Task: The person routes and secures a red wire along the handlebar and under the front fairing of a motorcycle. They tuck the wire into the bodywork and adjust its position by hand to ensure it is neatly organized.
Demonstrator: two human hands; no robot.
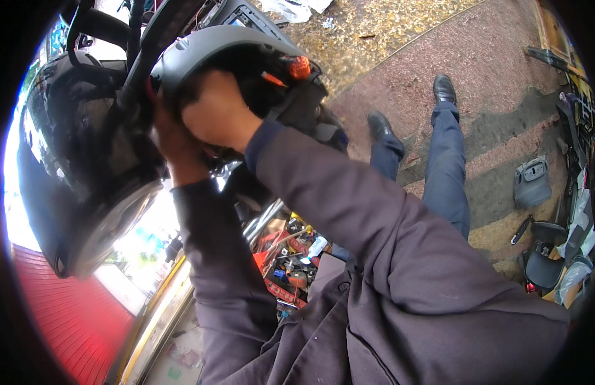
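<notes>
Both my hands are inside the front body of a motorbike or scooter. My right hand (218,108) is curled within the grey cowl panel (211,48); its fingertips and whatever they grip are hidden. Below and left of it is my left hand (171,138), close against the dark stem behind the cowl, with blurred, mostly covered fingers. In the cowl's dark hollow, to the right of my right hand, lies an orange tool handle (298,67), seemingly a screwdriver's. On the left bulges a glossy black headlight housing (79,147) with a clear lens (121,224).
Below my forearms is a red toolbox (270,240) packed with small parts and a white bottle (317,247). Two legs with black shoes (443,88) stand on the stained floor. At right are a grey plastic piece (532,183), dark covers (545,263) and stacked parts; a red slatted surface (73,314) lies lower left.
</notes>
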